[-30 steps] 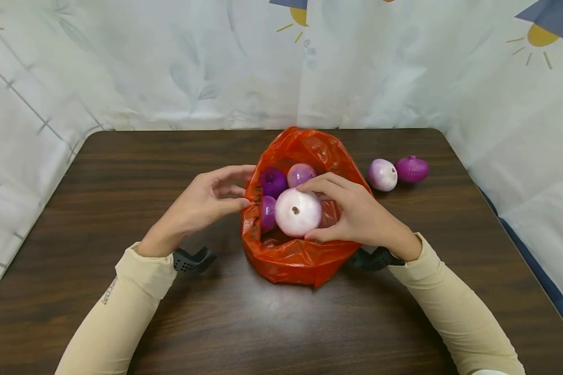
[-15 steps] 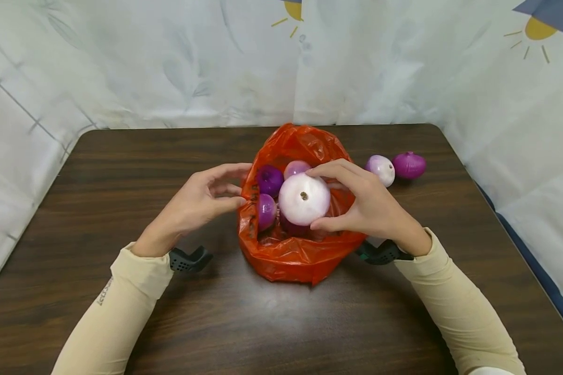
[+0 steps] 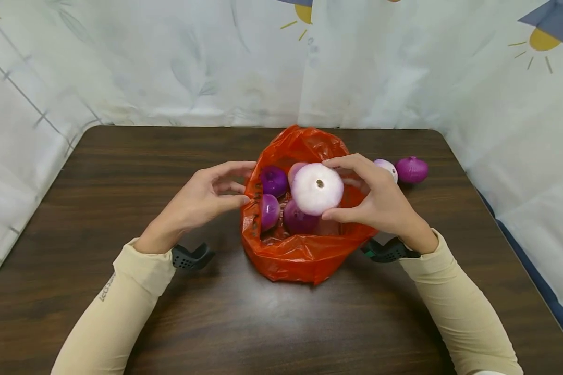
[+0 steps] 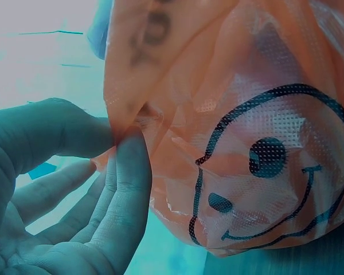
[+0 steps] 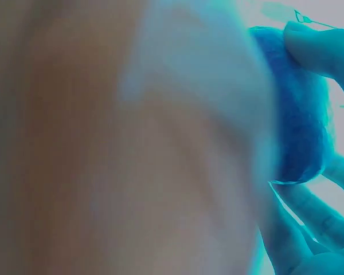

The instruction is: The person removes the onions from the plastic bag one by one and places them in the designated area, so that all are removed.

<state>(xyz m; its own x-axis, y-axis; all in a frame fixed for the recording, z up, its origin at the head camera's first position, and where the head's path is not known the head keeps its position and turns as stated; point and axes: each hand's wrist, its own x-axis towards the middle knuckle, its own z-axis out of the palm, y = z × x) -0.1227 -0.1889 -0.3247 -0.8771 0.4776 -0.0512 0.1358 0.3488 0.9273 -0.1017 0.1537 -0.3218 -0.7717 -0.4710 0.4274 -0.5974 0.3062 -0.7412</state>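
An orange-red plastic bag (image 3: 281,268) stands with its mouth spread wide on the brown table (image 3: 206,317). My left hand (image 3: 194,200) pinches its left rim; in the left wrist view the thumb and fingers (image 4: 132,183) grip the edge beside a printed smiley face. Above the bag's mouth, my right hand (image 3: 380,195) holds a large whitish onion (image 3: 317,189) between thumb and fingers. Inside lie several purple onions, among them a dark one (image 3: 274,181), one at the left (image 3: 269,211) and one below the held onion (image 3: 300,219). The blurred bag hides much of the right wrist view.
A purple onion (image 3: 412,170) and a pale onion (image 3: 387,167), partly hidden behind my right hand, lie on the table right of the bag. White patterned curtains (image 3: 244,67) hang behind the table and along its sides.
The right hand has lifted the whitish onion up and to the right from among the others, uncovering a purple onion underneath. My left hand has kept its grip on the bag's rim.
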